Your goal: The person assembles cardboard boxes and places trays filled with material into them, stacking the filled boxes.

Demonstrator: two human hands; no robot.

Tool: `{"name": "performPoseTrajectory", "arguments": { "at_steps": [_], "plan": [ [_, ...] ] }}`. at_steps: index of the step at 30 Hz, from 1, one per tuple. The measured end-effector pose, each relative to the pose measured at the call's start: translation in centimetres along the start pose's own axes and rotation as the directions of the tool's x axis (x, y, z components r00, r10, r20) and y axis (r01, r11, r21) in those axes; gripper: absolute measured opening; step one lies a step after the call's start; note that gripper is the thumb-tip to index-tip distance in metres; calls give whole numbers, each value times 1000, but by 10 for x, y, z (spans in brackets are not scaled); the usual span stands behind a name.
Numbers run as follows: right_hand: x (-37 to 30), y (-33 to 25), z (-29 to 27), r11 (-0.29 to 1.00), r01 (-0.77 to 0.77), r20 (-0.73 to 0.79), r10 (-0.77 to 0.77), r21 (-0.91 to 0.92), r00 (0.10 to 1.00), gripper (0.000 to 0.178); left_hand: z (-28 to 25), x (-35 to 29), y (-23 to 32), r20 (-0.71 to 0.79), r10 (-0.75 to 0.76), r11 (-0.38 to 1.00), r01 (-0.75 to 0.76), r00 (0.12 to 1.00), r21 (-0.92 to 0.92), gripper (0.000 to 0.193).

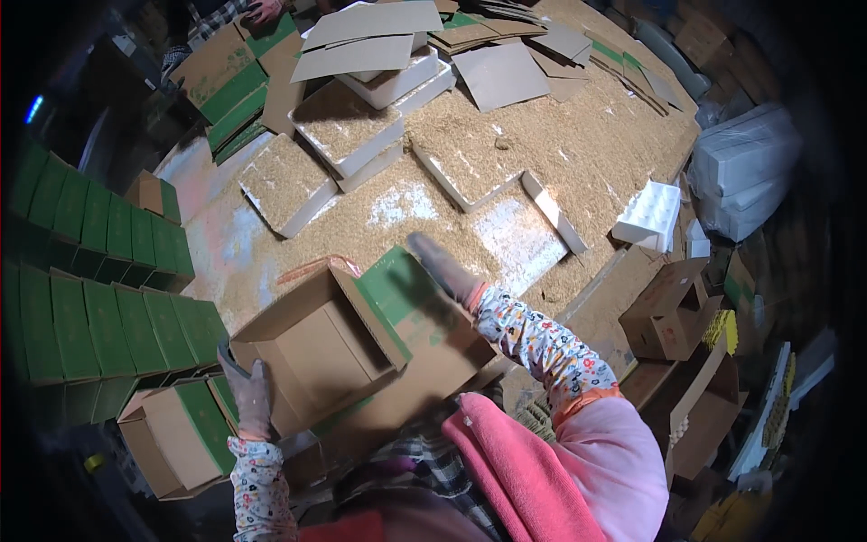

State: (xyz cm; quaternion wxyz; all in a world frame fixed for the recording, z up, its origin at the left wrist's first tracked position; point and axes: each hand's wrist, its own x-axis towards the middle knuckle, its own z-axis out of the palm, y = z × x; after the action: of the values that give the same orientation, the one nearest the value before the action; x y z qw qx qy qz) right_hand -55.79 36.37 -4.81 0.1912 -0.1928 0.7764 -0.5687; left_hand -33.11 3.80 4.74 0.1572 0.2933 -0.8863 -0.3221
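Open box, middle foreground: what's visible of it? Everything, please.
The open box looks like cardboard, brown inside, with green along its right side. It is angled in view, mouth upward, inner walls and bottom showing. The left grip touches its left edge; whether it clamps is unclear. To its right is a green-and-brown panel; whether they join, I can't tell.

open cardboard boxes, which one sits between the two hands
The brown rectangular cardboard box, right of the left hand and left of the right hand; other open cardboard boxes lie outside the hands, further left or right.
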Motion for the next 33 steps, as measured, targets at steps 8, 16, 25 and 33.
{"name": "performPoseTrajectory", "arguments": {
  "at_steps": [8, 16, 25, 33],
  "plan": [
    [131, 133, -83, 909, 128, -895, 351, 396, 274, 105, 2, 9, -12, 11, -132, 984, 133, 991, -117, 67],
    [57, 61, -103, 313, 313, -439, 547, 897, 713, 60, -10, 11, -47, 78, -238, 938, 250, 968, -239, 64],
    [-75, -31, -79, 981, 148, -177, -169, -126, 970, 64, 2, 22, -34, 232, -224, 276, 290, 946, -916, 54],
    [-32, -208, -37, 926, -174, 498, -18, 335, 867, 40, 23, 33, -16, 314, -101, -63, 309, 944, -949, 43]
  ]
}}
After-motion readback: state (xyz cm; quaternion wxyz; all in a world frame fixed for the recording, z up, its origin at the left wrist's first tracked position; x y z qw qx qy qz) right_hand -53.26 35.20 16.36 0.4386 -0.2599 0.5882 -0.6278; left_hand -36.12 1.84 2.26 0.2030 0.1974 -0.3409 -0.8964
